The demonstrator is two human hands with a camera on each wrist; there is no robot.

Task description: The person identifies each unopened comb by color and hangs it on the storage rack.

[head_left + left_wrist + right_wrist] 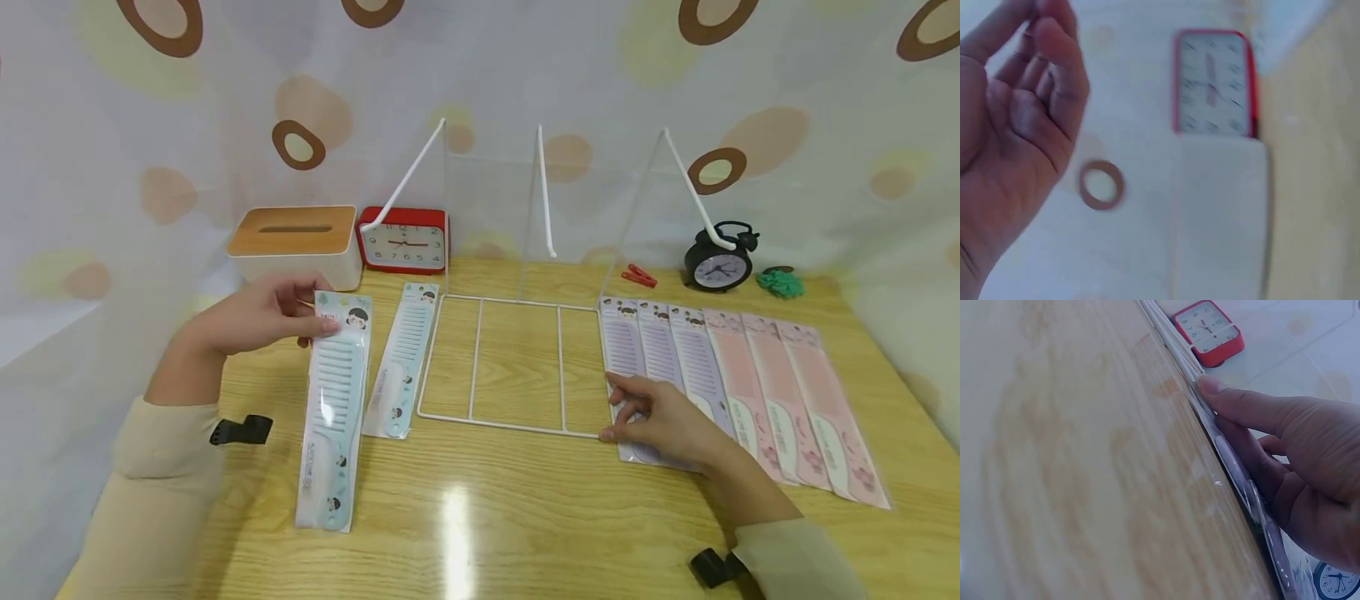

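My left hand (258,317) pinches the top of a clear-wrapped light blue comb (335,400), thumb across the printed card. The comb hangs tilted toward me, left of a second blue packaged comb (405,367) lying on the table. My right hand (667,421) rests at the near right corner of a white wire rack (517,427), thumb and index finger apart along its side. Beneath that hand lies the nearest purple packaged comb (622,342), partly hidden. In the right wrist view, the thumb of the right hand (1310,450) touches white wire. The left wrist view is blurred.
Three white prongs (546,200) rise from the rack's back. Several purple and pink packaged combs (780,392) lie in a row at right. Behind stand a tissue box (300,258), a red clock (405,242), a black alarm clock (718,265), red clips (639,276) and a green scrunchie (780,283).
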